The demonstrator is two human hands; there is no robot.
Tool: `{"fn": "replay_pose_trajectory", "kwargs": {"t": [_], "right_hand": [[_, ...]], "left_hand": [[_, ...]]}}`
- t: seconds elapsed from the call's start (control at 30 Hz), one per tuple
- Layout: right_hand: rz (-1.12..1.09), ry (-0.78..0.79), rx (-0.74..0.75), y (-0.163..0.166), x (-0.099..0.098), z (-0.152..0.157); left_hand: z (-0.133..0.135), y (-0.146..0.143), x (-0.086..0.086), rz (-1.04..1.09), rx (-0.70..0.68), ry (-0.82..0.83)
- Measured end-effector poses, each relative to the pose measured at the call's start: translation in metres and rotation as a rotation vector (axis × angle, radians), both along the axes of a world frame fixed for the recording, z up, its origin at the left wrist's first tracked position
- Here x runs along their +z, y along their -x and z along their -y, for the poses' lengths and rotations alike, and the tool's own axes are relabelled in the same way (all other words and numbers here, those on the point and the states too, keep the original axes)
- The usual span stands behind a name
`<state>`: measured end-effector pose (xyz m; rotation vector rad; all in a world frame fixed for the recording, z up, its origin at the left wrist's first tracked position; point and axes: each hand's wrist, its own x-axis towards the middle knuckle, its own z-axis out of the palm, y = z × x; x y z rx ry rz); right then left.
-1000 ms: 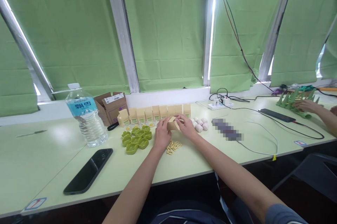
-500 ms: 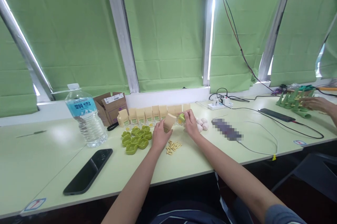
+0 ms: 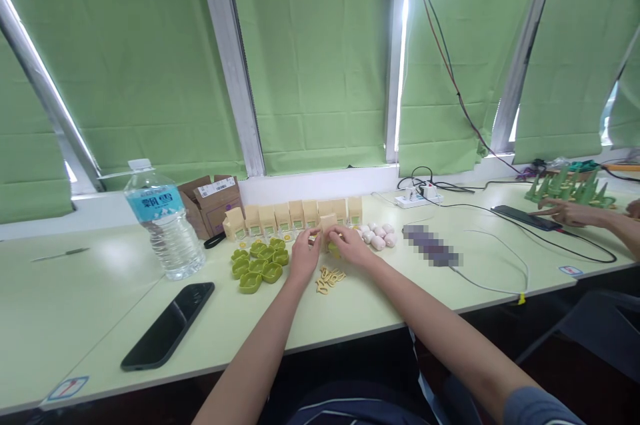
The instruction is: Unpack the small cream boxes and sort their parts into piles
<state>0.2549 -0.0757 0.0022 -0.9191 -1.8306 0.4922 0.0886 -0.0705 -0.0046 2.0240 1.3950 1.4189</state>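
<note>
Fingers of my left hand (image 3: pixel 306 253) are closed on the left side of a small tan paper box (image 3: pixel 328 220), which stands upright between my hands. My right hand (image 3: pixel 350 244) is curled in from the other side, holding a small yellow-green piece (image 3: pixel 333 249) against the box's front. My fingers partly hide both, so I cannot tell whether the piece is inside the box. Left of my hands is a group of green cup-like pieces (image 3: pixel 260 265). Small tan loops (image 3: pixel 330 278) lie just below my hands. Pale pinkish-white rounded pieces (image 3: pixel 379 237) sit right of my right hand.
A row of similar tan boxes (image 3: pixel 295 215) stands behind my hands. To the left are a water bottle (image 3: pixel 163 218), a cardboard box (image 3: pixel 213 205) and a phone (image 3: pixel 169 326). Rightward lie a power strip (image 3: pixel 419 198), cables and another person's hand (image 3: pixel 570 212) near green parts.
My right hand has moved left with the green piece, up to the tan box. The box is now more upright. The other person's hand has shifted toward the dark phone.
</note>
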Motion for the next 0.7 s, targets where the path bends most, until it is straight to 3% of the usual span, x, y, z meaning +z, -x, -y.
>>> {"fn": "replay_pose_trajectory", "kwargs": {"t": [0.13,0.33,0.5,0.7], "right_hand": [[0.012,-0.022,-0.047,-0.003,0.0,-0.002],[-0.165,0.033,-0.213,-0.009,0.001,-0.002],[-0.144,0.171,-0.057,-0.008,-0.002,-0.005],[-0.366,0.11,-0.039,-0.007,0.005,-0.011]], "left_hand": [[0.002,-0.001,0.0,0.011,-0.002,0.035],[0.0,0.0,-0.007,-0.067,-0.026,0.112],[0.001,-0.002,-0.007,-0.045,-0.095,0.127],[0.004,-0.003,0.002,0.072,-0.076,0.071]]}}
